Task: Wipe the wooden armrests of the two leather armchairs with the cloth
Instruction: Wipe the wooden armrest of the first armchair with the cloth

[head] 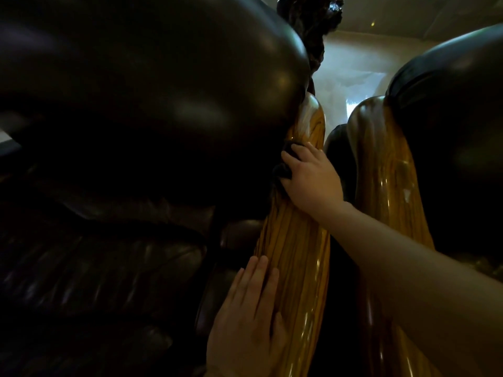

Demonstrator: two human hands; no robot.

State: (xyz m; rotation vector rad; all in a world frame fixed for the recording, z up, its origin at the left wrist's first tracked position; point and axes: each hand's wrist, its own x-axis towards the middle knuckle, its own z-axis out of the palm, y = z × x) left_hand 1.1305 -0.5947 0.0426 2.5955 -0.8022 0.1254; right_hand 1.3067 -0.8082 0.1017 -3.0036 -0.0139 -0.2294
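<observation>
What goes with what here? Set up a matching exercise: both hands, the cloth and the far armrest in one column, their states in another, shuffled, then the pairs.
Things
1. left hand
2. right hand
3. cloth
4. far armrest

States
A. dark, bunched against the wood
B. untouched by either hand
C. flat, open on the near armrest
D. pressing the cloth against the near armrest

Pairs: 1-C, 2-D, 3-A, 4-B

pale light is glowing on the far wall (351, 63) beyond a dark carved ornament (310, 25), possibly wood; the ceiling (408, 12) is lying dim.
</observation>
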